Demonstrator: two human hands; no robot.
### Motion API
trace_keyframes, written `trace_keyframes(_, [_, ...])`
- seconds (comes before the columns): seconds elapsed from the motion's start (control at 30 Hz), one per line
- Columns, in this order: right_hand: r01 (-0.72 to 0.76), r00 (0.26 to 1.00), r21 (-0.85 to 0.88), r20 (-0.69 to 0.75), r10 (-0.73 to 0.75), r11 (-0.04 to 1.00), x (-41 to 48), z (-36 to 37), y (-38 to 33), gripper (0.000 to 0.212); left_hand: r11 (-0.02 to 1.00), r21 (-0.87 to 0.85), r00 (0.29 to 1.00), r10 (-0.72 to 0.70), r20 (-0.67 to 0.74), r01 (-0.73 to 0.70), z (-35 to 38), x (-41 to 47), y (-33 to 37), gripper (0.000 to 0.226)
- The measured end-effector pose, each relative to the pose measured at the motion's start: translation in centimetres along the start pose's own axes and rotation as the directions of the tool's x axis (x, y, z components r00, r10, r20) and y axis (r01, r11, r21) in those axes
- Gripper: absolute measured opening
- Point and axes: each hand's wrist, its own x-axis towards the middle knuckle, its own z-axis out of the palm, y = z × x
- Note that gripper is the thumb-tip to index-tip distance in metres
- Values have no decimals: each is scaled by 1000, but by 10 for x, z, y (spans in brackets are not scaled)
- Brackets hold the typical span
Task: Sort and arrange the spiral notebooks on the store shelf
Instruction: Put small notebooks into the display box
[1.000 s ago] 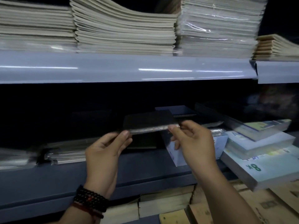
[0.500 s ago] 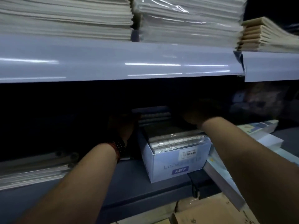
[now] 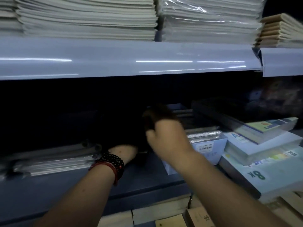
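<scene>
Head camera: a person's two arms extend into the dark lower bay of a grey metal store shelf (image 3: pixel 57 192). The left hand (image 3: pixel 125 152), its wrist wrapped in black and red bead bracelets (image 3: pixel 111 163), lies low beside a flat stack of plastic-wrapped spiral notebooks (image 3: pixel 57 159). Its fingers vanish in shadow, so its grip cannot be told. The right hand (image 3: pixel 165 135) hangs higher and blurred, fingers curled toward the dark; whether its grip holds anything cannot be told. Just right of it, silver-coiled spiral notebooks (image 3: pixel 205 136) sit in a pale blue cardboard box (image 3: pixel 211 153), beside stacked pale pads (image 3: pixel 265 176) marked "8K". Grey exercise books (image 3: pixel 88 17) are piled on the shelf above.
</scene>
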Motion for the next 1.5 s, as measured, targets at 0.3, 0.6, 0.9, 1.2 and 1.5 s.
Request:
trace_keyframes(0.3, [-200, 900, -79, 379, 215, 977, -11, 63, -16, 30, 975, -152, 986, -165, -19, 160, 14, -9, -18, 37])
trace_keyframes(0.6, [-411, 877, 118, 322, 357, 904, -14, 86, -16, 25, 801, -546, 942, -331, -63, 245, 5, -16, -13, 31])
trace_keyframes(0.9, [-506, 861, 320, 227, 454, 801, -32, 77, -12, 24, 316, -941, 899, -438, -27, 125, -1, -36, -5, 31])
trace_keyframes(1.2, [-370, 862, 760, 65, 503, 535, -85, 55, -33, 36, 9, -970, 880, -418, -225, -243, 11, -116, -12, 14])
trace_keyframes(1.5, [-241, 881, 897, 41, 472, 371, -93, 19, -57, 27, 38, -944, 899, -295, -324, -327, -1, -157, -28, 21])
